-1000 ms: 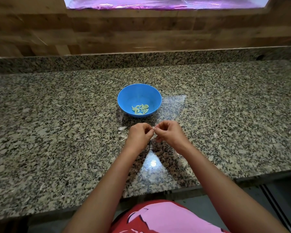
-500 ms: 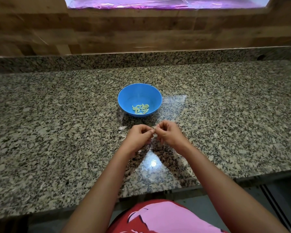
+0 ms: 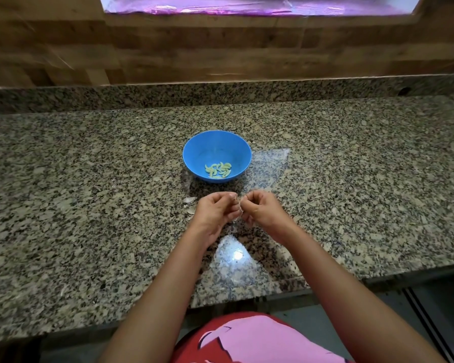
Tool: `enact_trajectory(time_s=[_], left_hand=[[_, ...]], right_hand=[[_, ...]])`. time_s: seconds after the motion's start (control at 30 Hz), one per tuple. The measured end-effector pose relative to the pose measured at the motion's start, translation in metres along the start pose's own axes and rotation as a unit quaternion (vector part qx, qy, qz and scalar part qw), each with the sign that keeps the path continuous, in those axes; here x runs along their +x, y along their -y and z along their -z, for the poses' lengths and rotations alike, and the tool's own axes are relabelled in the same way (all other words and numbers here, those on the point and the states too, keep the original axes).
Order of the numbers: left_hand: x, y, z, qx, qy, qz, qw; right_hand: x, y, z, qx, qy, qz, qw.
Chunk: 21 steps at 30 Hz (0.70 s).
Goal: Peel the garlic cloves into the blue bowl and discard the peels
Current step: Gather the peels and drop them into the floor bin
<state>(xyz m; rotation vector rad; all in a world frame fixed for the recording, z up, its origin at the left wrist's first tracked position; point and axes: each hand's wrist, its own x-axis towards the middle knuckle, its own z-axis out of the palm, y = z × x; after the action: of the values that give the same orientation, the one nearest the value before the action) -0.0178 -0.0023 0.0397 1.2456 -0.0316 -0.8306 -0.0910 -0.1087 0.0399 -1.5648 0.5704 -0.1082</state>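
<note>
Both hands meet just above the speckled stone worktop (image 3: 89, 179), a little nearer the person than the blue bowl (image 3: 207, 150). The left hand (image 3: 215, 209) and the right hand (image 3: 263, 208) each have their fingers curled in, and the fingertips come together in the narrow gap between them. Each grip is clenched on a small pale garlic clove (image 3: 240, 210), pinched from both sides. The fingers hide so much of the clove that I cannot tell how much skin is on it. The bowl stands upright on the worktop, apart from the hands. A small heap of peeled cloves (image 3: 218, 170) lies at its bottom, towards the near side. A few whitish peels (image 3: 189, 199) lie on the stone just left of the left hand, between it and the bowl. A red and pink garment (image 3: 252, 339) shows at the lower edge.
</note>
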Motion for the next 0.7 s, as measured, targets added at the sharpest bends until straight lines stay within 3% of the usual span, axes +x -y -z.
enact_trajectory(time_s=[0.13, 0.33, 0.6, 0.7], left_hand=[[-0.002, -0.001, 0.005, -0.078, 0.004, 0.042, 0.996], [-0.003, 0.001, 0.002, -0.034, -0.01, 0.042, 0.999], [0.0, 0.003, 0.003, -0.062, -0.047, 0.009, 0.997], [0.004, 0.008, 0.007, 0.024, -0.074, -0.032, 0.996]], right_hand=[[-0.002, 0.0, 0.006, 0.008, 0.009, -0.02, 1.0], [-0.003, 0.008, 0.006, 0.13, 0.041, -0.044, 0.99], [-0.002, 0.008, 0.004, 0.099, -0.009, -0.062, 0.993], [-0.003, 0.003, 0.007, 0.078, -0.044, -0.092, 0.992]])
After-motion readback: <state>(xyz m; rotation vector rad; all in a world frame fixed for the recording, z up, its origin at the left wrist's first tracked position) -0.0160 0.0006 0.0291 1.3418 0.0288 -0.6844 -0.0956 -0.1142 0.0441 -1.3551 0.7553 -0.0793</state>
